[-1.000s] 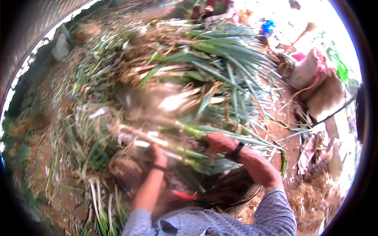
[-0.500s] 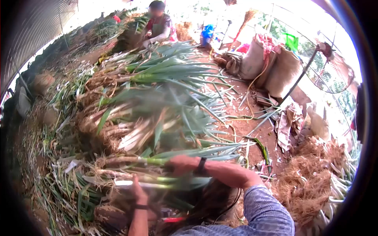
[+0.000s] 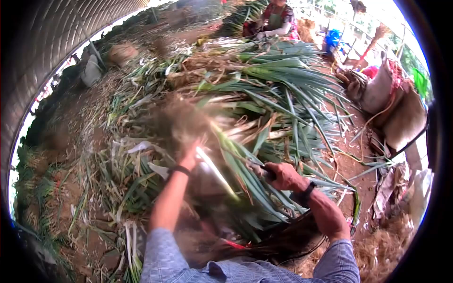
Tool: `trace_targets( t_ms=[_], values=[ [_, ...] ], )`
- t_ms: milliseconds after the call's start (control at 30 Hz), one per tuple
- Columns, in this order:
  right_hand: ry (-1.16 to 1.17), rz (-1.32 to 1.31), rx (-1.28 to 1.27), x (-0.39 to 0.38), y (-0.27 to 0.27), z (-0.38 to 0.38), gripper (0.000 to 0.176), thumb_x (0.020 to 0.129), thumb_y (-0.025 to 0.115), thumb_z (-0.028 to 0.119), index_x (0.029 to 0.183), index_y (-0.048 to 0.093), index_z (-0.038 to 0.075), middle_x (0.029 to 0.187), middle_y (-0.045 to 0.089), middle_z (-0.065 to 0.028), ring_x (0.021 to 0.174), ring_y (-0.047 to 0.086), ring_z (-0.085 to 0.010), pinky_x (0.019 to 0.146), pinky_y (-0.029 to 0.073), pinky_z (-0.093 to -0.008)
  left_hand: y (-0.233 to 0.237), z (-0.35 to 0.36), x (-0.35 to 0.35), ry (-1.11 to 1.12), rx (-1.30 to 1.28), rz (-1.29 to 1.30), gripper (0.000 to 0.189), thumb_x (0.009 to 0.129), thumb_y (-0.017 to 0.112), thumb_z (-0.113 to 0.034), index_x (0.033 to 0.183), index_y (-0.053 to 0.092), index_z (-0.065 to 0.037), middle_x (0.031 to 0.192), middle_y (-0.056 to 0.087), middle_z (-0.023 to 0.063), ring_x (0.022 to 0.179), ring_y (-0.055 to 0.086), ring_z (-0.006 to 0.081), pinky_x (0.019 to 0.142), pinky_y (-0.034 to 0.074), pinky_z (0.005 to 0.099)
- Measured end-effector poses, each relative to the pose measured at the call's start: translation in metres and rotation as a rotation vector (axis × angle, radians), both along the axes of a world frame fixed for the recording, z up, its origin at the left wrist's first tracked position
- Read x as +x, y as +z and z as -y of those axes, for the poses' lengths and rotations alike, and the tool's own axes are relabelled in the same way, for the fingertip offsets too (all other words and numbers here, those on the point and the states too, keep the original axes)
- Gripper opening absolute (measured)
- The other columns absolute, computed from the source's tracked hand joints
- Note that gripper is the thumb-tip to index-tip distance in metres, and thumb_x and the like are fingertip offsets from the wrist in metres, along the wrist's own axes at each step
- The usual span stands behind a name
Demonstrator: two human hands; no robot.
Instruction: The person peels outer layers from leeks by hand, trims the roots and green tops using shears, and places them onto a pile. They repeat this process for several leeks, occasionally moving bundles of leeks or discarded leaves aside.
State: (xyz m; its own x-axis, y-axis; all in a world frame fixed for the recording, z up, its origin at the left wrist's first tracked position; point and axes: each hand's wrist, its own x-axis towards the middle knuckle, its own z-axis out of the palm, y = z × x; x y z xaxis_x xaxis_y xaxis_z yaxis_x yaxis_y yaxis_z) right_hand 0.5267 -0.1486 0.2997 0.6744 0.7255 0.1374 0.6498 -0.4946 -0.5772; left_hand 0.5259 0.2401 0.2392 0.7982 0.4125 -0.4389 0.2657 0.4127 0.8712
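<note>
My left hand [image 3: 190,154] is closed around a green onion [image 3: 218,175], its white stalk slanting down and right from my fingers. Motion blur covers the roots above that hand. In my right hand [image 3: 287,177], fingers wrap a dark handle with a greyish blade-like part, which looks like a knife [image 3: 265,171]. That tool lies across the long green leaves [image 3: 245,181] in front of me. Just beyond my hands stretches a heap of green onions [image 3: 278,75], roots to the left and leaves to the right.
A co-worker [image 3: 278,23] sits behind the heap. Full sacks [image 3: 401,111] stand at the right, near a blue bag [image 3: 333,40]. Loose leaves and scraps [image 3: 118,174] litter the left ground. A pile of brown fibrous roots [image 3: 387,250] lies at lower right.
My view has swung left. My left hand has risen with the green onion, which now slants instead of lying flat. The right hand has drawn back, and its dark handle now shows.
</note>
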Motion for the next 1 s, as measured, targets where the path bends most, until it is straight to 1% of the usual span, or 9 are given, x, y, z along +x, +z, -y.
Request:
trace_targets(
  t_ms=[133, 267, 367, 467, 567, 633, 800, 933, 1000],
  values=[
    [-0.015, -0.025, -0.106, -0.005, -0.009, 0.006, 0.025, 0.077, 0.07, 0.019, 0.099, 0.065, 0.008, 0.078, 0.066, -0.0183, 0.073, 0.065, -0.0414, 0.065, 0.052, -0.0488, -0.029, 0.007, -0.007, -0.127, 0.063, 0.048, 0.061, 0.086, 0.069, -0.063, 0.114, 0.06, -0.009, 0.093, 0.067, 0.0072, 0.079, 0.069, 0.0212, 0.061, 0.061, 0.0392],
    [-0.101, -0.039, -0.228, 0.006, -0.011, 0.002, 0.027, 0.076, 0.072, 0.022, 0.098, 0.064, 0.008, 0.078, 0.067, -0.0178, 0.077, 0.066, -0.0407, 0.069, 0.052, -0.0504, -0.055, 0.025, -0.012, -0.193, -0.002, -0.04, 0.053, 0.084, 0.077, -0.053, 0.111, 0.063, -0.009, 0.085, 0.068, 0.0041, 0.072, 0.069, 0.0183, 0.061, 0.061, 0.0364],
    [-0.116, -0.028, -0.229, 0.011, -0.026, 0.002, 0.031, 0.075, 0.073, 0.024, 0.102, 0.065, 0.01, 0.08, 0.067, -0.0183, 0.08, 0.066, -0.0409, 0.07, 0.052, -0.0502, -0.056, 0.053, -0.037, -0.507, -0.024, -0.021, 0.045, 0.083, 0.081, -0.042, 0.111, 0.066, -0.009, 0.089, 0.067, 0.0043, 0.072, 0.069, 0.0182, 0.057, 0.057, 0.0337],
    [-0.153, -0.091, -0.254, 0.011, -0.023, -0.003, 0.032, 0.076, 0.072, 0.024, 0.104, 0.066, 0.011, 0.082, 0.068, -0.0185, 0.081, 0.066, -0.0414, 0.071, 0.052, -0.0501, -0.063, 0.069, -0.037, -0.433, 0.062, -0.047, 0.03, 0.086, 0.077, -0.034, 0.103, 0.067, -0.011, 0.088, 0.069, 0.0047, 0.07, 0.067, 0.0172, 0.057, 0.057, 0.035],
    [-0.171, -0.102, -0.285, 0.012, -0.031, 0.0, 0.031, 0.077, 0.071, 0.025, 0.104, 0.066, 0.011, 0.083, 0.068, -0.0188, 0.081, 0.066, -0.0418, 0.071, 0.052, -0.0501, -0.024, 0.038, -0.002, -0.026, -0.358, 0.027, 0.019, 0.089, 0.072, -0.026, 0.1, 0.067, -0.011, 0.091, 0.072, 0.0055, 0.073, 0.067, 0.0175, 0.061, 0.058, 0.0382],
    [-0.113, -0.079, -0.295, 0.019, -0.037, -0.007, 0.031, 0.077, 0.07, 0.026, 0.104, 0.066, 0.011, 0.083, 0.068, -0.0189, 0.081, 0.066, -0.0418, 0.072, 0.052, -0.0501, -0.028, 0.019, 0.012, 0.01, -0.149, 0.138, 0.016, 0.089, 0.07, -0.02, 0.1, 0.067, -0.01, 0.094, 0.071, 0.0078, 0.077, 0.068, 0.0194, 0.066, 0.059, 0.0411],
    [-0.197, -0.116, -0.219, 0.023, -0.006, -0.031, 0.034, 0.081, 0.072, 0.034, 0.104, 0.066, 0.009, 0.084, 0.069, -0.0185, 0.082, 0.066, -0.0408, 0.072, 0.052, -0.0494, -0.053, 0.024, 0.049, -0.016, -0.307, 0.236, 0.024, 0.09, 0.065, -0.011, 0.112, 0.062, -0.004, 0.102, 0.069, 0.0129, 0.092, 0.068, 0.0269, 0.072, 0.061, 0.0476],
    [-0.173, -0.158, -0.26, 0.041, -0.015, -0.042, 0.034, 0.079, 0.074, 0.032, 0.101, 0.067, 0.008, 0.087, 0.07, -0.0178, 0.084, 0.067, -0.0392, 0.074, 0.052, -0.0476, -0.07, 0.027, 0.065, 0.046, -0.21, 0.23, 0.024, 0.088, 0.065, -0.012, 0.111, 0.064, -0.004, 0.1, 0.069, 0.0114, 0.088, 0.068, 0.0246, 0.071, 0.06, 0.044],
    [-0.171, -0.175, -0.272, 0.049, -0.019, -0.047, 0.034, 0.079, 0.074, 0.032, 0.101, 0.067, 0.008, 0.086, 0.069, -0.018, 0.084, 0.066, -0.0391, 0.074, 0.052, -0.0476, -0.118, -0.003, 0.089, 0.04, -0.168, 0.225, 0.023, 0.087, 0.066, -0.013, 0.109, 0.065, -0.004, 0.098, 0.069, 0.0106, 0.085, 0.068, 0.0237, 0.072, 0.06, 0.0414]
  ],
)
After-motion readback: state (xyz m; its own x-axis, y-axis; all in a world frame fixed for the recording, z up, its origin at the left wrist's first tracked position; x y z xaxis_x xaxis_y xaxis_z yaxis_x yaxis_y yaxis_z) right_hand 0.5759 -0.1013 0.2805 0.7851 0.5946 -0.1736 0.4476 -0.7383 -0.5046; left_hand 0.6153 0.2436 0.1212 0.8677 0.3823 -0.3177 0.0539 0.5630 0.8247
